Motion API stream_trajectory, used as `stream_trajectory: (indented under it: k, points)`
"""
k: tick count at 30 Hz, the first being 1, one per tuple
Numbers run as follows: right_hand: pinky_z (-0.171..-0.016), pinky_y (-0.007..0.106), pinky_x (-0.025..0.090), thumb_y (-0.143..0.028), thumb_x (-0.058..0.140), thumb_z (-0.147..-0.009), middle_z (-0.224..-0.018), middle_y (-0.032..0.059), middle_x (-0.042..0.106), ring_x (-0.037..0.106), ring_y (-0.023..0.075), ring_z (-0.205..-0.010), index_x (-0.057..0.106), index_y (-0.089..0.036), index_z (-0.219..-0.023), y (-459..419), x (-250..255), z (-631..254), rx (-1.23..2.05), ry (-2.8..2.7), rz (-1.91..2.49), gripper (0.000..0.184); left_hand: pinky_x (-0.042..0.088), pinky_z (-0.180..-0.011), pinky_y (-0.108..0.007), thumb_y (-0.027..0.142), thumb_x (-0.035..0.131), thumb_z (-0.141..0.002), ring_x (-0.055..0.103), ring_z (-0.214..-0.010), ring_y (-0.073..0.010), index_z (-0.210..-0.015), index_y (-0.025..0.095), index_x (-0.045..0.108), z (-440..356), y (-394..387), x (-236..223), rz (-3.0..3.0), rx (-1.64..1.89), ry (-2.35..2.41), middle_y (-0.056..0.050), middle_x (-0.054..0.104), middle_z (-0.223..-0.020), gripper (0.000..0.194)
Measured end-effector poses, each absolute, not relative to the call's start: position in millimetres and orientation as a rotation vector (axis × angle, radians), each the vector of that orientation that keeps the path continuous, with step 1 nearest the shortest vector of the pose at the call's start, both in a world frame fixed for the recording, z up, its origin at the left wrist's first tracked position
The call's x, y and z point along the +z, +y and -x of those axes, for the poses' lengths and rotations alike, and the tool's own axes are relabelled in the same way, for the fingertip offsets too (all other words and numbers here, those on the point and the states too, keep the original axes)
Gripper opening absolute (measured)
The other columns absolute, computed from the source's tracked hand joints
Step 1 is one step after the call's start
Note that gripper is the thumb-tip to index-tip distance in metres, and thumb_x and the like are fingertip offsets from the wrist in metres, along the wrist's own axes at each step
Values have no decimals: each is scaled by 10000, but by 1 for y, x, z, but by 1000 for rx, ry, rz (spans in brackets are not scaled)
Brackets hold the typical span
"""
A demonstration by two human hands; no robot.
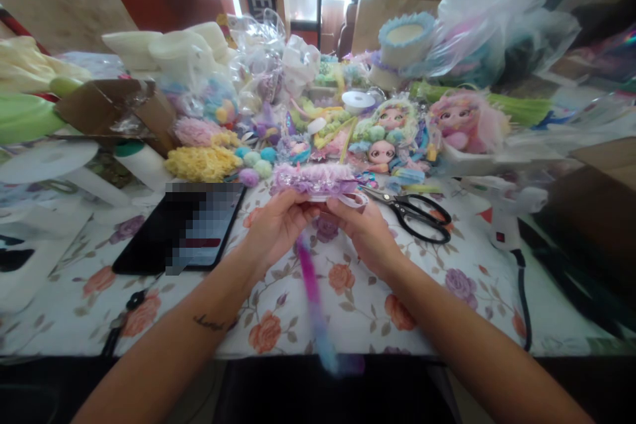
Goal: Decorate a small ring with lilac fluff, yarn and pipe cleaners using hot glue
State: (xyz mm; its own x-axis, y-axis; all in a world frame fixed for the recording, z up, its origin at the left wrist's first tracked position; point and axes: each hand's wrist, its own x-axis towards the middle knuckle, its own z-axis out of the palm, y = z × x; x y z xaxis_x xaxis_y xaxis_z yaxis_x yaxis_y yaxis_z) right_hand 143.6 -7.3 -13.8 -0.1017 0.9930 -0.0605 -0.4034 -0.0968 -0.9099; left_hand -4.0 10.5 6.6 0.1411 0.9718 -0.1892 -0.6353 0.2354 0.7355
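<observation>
Over the middle of the table, both hands hold a lilac frilled band with fluffy trim and sheer lace along its top. My left hand pinches the band's left part, thumb on its lower edge. Fingers closed, my right hand grips the right part, where a looped white strip shows. Below the hands hangs a blurred strand, purple and magenta turning light blue, reaching past the table edge; its upper attachment is hidden. Black-handled scissors lie just right of my right hand.
A dark tablet lies left of my left hand. Behind the hands are pompoms, yellow yarn, doll heads and plastic-wrapped pieces. A glue gun with a black cord is at right. A flowered cloth covers the table.
</observation>
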Motion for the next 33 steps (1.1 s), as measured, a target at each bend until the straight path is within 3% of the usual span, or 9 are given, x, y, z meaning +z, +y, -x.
stream_trajectory:
  k: [9,14,18,23,26,33]
  points:
    - [-927,384,534,-437,817,-735,-990,40,726,684,204,-940,720,-211,-1006,-9,-14,-141,1663,-933,873,366,509,-527,-200,47,522,-762,600,-572,-114,-713,122,670,1,9,11,-520,1290,769,-23,645,-642,172]
    - [-793,322,539,-439,823,-721,-936,33,721,668,173,-863,696,-204,-922,-9,-17,-142,1376,-1010,961,334,505,-542,-178,158,566,-834,618,-595,-117,-835,93,684,5,12,14,-529,1201,712,-69,684,-708,135]
    - [-705,307,530,-416,819,-710,-850,9,665,628,154,-770,624,-211,-889,-10,-16,-144,1103,-1069,1046,335,516,-546,-199,288,521,-894,625,-609,-141,-876,95,653,10,14,15,-449,1151,653,-122,694,-753,234]
    - [-859,386,535,-381,849,-652,-1072,36,592,604,218,-1036,499,-275,-1155,-9,-14,-147,616,-1223,1090,622,462,-457,-202,321,399,-941,574,-531,-141,-847,126,590,10,13,18,-310,1054,680,-107,650,-666,288]
    - [-978,455,491,-392,843,-663,-1237,66,561,561,259,-1178,438,-307,-1293,-8,-15,-150,494,-1418,1067,753,431,-436,-210,345,375,-947,572,-528,-143,-884,127,594,8,12,16,-350,1001,681,-116,665,-705,315]
    - [-967,457,505,-341,805,-702,-1373,100,529,575,290,-1172,467,-295,-1324,-8,-16,-151,544,-1446,1157,710,420,-466,-241,463,486,-899,595,-567,-165,-880,146,627,3,7,4,-532,887,665,-92,666,-710,348]
